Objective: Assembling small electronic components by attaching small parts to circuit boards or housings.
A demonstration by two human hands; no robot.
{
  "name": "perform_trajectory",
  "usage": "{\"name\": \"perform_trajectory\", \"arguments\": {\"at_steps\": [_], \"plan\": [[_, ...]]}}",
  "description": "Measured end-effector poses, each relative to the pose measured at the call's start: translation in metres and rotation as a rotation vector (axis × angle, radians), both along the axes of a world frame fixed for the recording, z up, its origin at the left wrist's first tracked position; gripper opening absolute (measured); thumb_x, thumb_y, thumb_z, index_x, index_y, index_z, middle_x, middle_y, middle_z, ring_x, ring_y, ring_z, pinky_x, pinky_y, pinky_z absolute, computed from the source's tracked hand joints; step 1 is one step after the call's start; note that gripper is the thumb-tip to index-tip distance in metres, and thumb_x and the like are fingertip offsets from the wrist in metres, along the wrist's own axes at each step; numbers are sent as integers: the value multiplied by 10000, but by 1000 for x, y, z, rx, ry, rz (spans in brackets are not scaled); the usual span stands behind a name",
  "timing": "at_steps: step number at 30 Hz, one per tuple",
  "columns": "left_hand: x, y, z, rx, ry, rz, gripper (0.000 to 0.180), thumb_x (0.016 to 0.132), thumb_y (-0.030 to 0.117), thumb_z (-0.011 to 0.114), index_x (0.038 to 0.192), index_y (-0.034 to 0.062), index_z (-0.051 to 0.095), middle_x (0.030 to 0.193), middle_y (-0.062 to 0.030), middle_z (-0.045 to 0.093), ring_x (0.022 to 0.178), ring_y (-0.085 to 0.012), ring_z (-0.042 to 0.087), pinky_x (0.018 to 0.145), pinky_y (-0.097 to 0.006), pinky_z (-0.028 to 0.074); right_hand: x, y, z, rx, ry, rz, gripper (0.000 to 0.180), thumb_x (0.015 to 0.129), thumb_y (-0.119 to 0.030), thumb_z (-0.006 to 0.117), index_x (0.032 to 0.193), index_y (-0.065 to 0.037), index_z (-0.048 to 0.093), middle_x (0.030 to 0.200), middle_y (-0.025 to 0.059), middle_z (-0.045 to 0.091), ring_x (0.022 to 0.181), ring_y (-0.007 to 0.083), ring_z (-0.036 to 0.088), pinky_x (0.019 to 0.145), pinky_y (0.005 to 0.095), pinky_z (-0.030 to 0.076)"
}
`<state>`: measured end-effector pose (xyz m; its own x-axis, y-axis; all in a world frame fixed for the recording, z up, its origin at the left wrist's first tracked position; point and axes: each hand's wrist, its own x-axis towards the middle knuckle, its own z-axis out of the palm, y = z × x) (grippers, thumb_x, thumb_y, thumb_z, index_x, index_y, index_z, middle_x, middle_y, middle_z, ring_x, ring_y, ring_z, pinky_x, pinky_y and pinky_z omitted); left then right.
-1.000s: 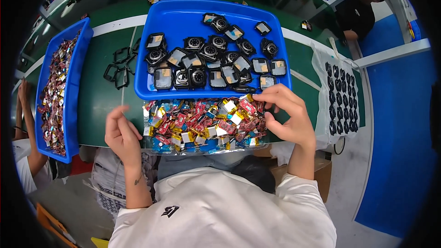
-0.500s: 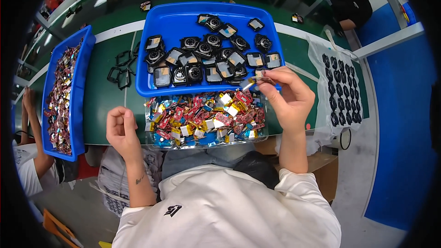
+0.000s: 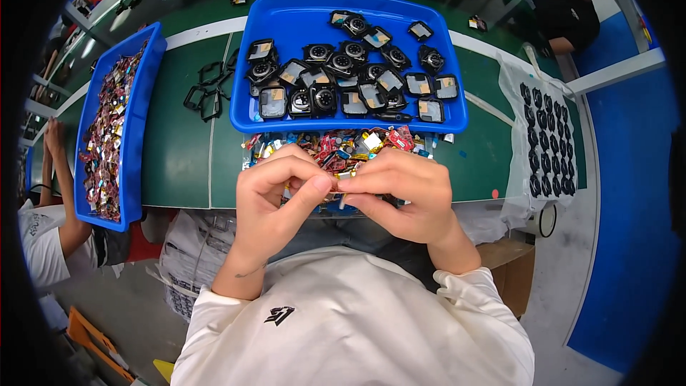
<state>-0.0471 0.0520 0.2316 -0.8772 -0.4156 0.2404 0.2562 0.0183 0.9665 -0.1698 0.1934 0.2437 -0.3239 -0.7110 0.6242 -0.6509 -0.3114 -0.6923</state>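
Observation:
My left hand (image 3: 275, 200) and my right hand (image 3: 404, 189) meet fingertip to fingertip in front of me. Both are closed in a pinch on one small electronic part, mostly hidden by the fingers; a pale edge shows beneath the right fingertips. Under and behind the hands lies a heap of red circuit boards, silver batteries and yellow-taped pieces (image 3: 332, 146) in a clear tray, largely covered by my hands. Just beyond it stands a blue tray (image 3: 293, 14) holding many black smartwatch cases (image 3: 341, 64), some with round sensor backs up, others showing pale insides.
At the left, a blue bin (image 3: 134, 164) is full of similar boards. Black empty frames (image 3: 209, 102) lie between bin and tray. Rows of black watch parts (image 3: 549, 139) rest on white wrapping at the right. Other people sit at the far left and stand at the far right.
My right hand has come down and left from the blue tray's near edge with a small silver part. My left hand has moved right to meet it, its fingers now pinching too.

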Motion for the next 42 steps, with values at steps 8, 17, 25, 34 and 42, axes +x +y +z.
{"name": "perform_trajectory", "arguments": {"at_steps": [8,17,25,34,42], "plan": [[2,2,-2,-531,196,257,220,654,13,727,870,42,697,746,-53,598,640,-172,514,601,-267,387,4,11,2,259,-545,63,103,802,9,652,895,51,647,743,65,628,658,80,584,543,207,458],[8,5,-6,171,-7,73,177,742,-55,676,897,-18,600,805,-67,648,772,-102,593,629,-210,464,-3,10,-4,190,-525,81,165,796,16,634,960,10,645,800,51,617,648,51,558,560,185,444],[5,4,-1,-102,-97,14,186,729,-35,681,907,1,644,773,-25,631,691,-75,544,618,-217,410,-1,6,-6,127,-245,-27,169,739,18,701,905,19,667,826,105,649,666,107,602,567,212,479],[0,5,-2,-276,50,17,91,707,-10,713,786,19,677,708,-47,632,655,-126,546,599,-229,407,-1,9,-14,21,-607,227,102,773,-22,708,753,25,620,773,104,636,621,110,576,556,214,452],[0,7,-7,122,27,-175,60,754,-20,681,804,-18,649,776,-70,620,707,-117,541,640,-238,416,2,11,-3,164,-1003,307,190,860,-105,641,741,29,579,760,84,594,669,97,547,558,211,428]]}}
